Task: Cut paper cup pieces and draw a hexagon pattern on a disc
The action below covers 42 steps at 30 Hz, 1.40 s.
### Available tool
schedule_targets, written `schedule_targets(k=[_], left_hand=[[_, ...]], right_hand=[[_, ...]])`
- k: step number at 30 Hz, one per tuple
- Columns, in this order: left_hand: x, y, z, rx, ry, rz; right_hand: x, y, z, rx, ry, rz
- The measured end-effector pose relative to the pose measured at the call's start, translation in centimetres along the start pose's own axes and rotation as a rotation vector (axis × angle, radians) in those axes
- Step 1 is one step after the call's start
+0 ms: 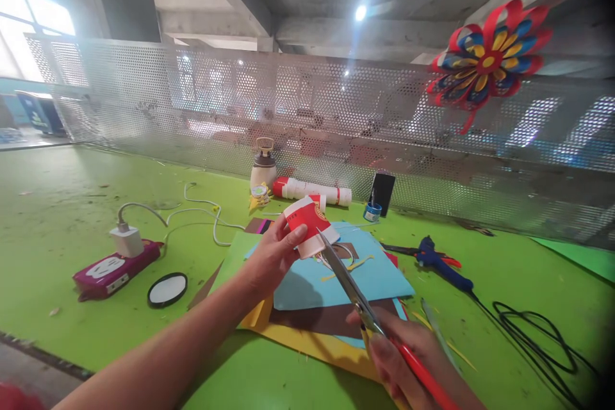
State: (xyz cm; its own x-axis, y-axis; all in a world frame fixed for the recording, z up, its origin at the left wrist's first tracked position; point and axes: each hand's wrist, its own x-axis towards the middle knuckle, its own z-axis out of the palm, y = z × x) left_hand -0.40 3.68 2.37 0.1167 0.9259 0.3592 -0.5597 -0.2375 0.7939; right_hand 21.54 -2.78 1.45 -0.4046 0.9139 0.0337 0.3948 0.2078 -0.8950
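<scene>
A red and white paper cup (311, 225) is tilted on its side in my left hand (276, 251), thumb across its front and fingers behind. My right hand (408, 349) grips the scissors (353, 288) by their red handles. The scissors' blades reach up to the lower right part of the cup; whether they bite into it I cannot make out. Below the cup lie sheets of light blue paper (307, 291), brown paper (331, 320) and yellow paper (317, 346). Thin yellow strips (358, 264) rest on the blue sheet.
To the left are a purple power strip (108, 272) with a white charger (127, 241) and a round black-rimmed disc (167, 289). A blue glue gun (439, 264) trails black cable at right. Behind stand a spray bottle (263, 173), a stack of cups (312, 191) and a phone (383, 192).
</scene>
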Motion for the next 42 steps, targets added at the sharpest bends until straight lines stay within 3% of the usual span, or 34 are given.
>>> schedule_targets(k=[11,19,31,42], left_hand=[[-0.1,0.1,-0.1,-0.010,0.033,-0.002],[-0.4,-0.5,0.0,0.026,-0.003,0.006],[-0.5,-0.7,0.0,0.022,-0.015,0.001],[-0.7,-1.5,0.2,0.001,-0.019,0.000]], right_hand=[[0.2,0.3,0.2,-0.002,0.040,-0.106],[0.6,1.4,0.0,0.049,-0.059,-0.056],[0.1,-0.1,0.0,0.072,-0.050,-0.058],[0.4,0.4,0.1,0.045,-0.053,-0.077]])
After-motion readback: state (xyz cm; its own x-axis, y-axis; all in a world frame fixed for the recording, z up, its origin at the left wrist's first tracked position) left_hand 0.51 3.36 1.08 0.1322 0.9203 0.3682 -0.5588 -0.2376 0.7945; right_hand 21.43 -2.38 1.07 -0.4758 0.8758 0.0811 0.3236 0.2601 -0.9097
